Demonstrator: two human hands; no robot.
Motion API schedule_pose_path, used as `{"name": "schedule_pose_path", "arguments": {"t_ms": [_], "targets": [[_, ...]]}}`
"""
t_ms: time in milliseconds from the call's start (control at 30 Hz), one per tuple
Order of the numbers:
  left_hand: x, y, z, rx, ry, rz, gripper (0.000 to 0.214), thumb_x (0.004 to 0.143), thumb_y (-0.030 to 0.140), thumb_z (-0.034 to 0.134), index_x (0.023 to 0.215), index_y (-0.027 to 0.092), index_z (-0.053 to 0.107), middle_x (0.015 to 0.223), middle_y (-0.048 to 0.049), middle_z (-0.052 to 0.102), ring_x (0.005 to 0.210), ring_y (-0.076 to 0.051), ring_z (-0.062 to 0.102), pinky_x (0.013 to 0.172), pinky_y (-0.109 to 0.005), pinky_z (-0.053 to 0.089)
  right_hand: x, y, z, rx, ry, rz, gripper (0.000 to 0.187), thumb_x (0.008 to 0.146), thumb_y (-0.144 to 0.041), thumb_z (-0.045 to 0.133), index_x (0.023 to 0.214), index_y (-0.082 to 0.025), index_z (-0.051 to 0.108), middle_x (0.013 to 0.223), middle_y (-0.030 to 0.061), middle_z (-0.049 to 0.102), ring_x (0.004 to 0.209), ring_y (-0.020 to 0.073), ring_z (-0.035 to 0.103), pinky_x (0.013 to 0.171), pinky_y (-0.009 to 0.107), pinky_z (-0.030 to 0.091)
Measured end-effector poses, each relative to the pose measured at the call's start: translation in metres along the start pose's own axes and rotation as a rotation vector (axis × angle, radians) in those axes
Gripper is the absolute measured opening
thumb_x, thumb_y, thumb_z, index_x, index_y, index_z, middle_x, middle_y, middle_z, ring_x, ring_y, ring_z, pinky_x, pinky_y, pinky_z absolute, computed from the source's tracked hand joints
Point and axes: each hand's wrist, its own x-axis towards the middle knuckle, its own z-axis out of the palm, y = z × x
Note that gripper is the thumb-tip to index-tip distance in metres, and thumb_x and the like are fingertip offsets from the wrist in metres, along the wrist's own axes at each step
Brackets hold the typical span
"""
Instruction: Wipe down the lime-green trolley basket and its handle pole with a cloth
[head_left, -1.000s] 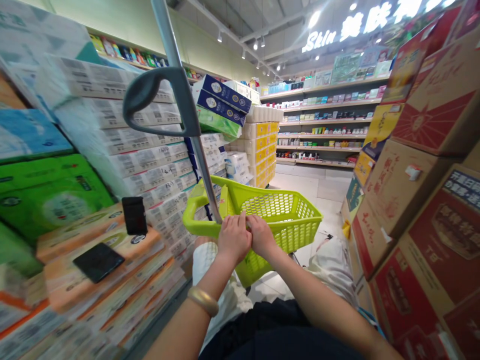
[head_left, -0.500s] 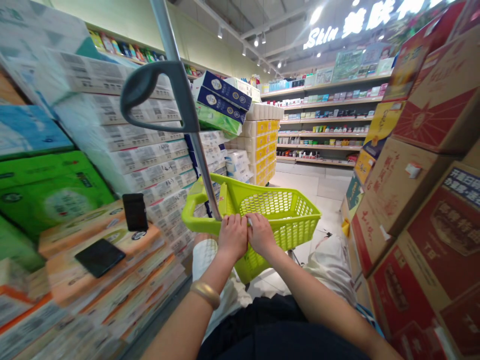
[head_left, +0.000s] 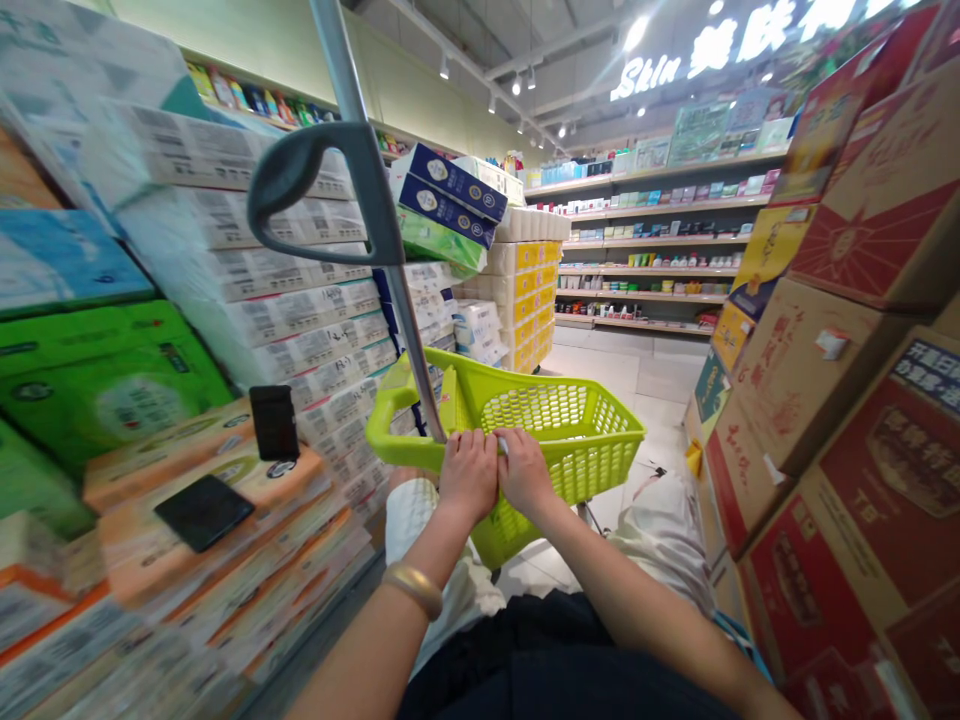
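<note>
My left hand [head_left: 469, 478] and right hand [head_left: 526, 475] are clenched on the near rim of the lime-green plastic shopping basket [head_left: 559, 475]; it looks light and stiff, best held at this rim.

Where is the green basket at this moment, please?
In the head view, the lime-green plastic basket sits centre, beyond the left hand and right hand at its near rim, with a metal pole at its left and cardboard cartons to its right.

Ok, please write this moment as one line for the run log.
left hand: holding rim of lime-green plastic shopping basket | right hand: holding same rim
</note>
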Motion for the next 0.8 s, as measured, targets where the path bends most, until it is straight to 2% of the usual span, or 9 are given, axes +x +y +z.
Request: {"name": "schedule_pose_path", "arguments": {"t_ms": [100,267,367,533,800], "targets": [[-0.001,-0.002,0.0,-0.009,-0.004,0.005,0.027,0.081,0.022,0.05,0.106,0.015,0.058,0.1,-0.0133,0.06,0.097,-0.029,0.05,0.094,-0.044,0.033,-0.004,0.011,-0.005,-0.003,-0.018,-0.028,0.037,0.078,-0.008,0.047,0.112,-0.015,0.06,0.106,0.0101,0.064,0.101,0.0221,0.056,0.094,0.036,0.043],[-0.001,-0.001,-0.001,-0.052,-0.014,-0.012,0.027,0.078,0.025,0.055,0.103,0.016,0.058,0.101,-0.0134,0.059,0.099,-0.029,0.049,0.096,-0.045,0.032,-0.005,0.031,-0.014,-0.08,0.017,0.104,0.033,0.079,-0.008,0.046,0.108,-0.016,0.061,0.101,0.0089,0.065,0.098,0.0217,0.057,0.094,0.036,0.042],[0.0,0.0,-0.001,-0.051,-0.017,-0.02,0.025,0.078,0.026,0.055,0.101,0.015,0.058,0.099,-0.0135,0.059,0.098,-0.029,0.049,0.095,-0.045,0.033,-0.001,0.024,-0.011,-0.077,0.012,0.143,0.031,0.079,-0.008,0.046,0.104,-0.016,0.062,0.1,0.009,0.065,0.096,0.0222,0.057,0.093,0.036,0.042],[0.0,-0.002,0.0,-0.006,-0.007,-0.009,0.024,0.082,0.023,0.049,0.102,0.015,0.058,0.097,-0.0125,0.059,0.097,-0.029,0.051,0.095,-0.045,0.033,0.0,0.009,-0.003,-0.042,-0.008,0.055,0.036,0.076,-0.007,0.048,0.108,-0.017,0.06,0.103,0.0088,0.064,0.097,0.0225,0.055,0.092,0.036,0.042],[0.0,-0.003,-0.002,0.005,-0.003,-0.005,0.025,0.079,0.022,0.051,0.102,0.015,0.058,0.097,-0.0132,0.06,0.097,-0.03,0.052,0.093,-0.045,0.034,-0.001,0.015,-0.002,-0.038,-0.015,0.006,0.036,0.078,-0.008,0.047,0.111,-0.017,0.059,0.105,0.0092,0.063,0.101,0.022,0.055,0.092,0.036,0.043]]}}
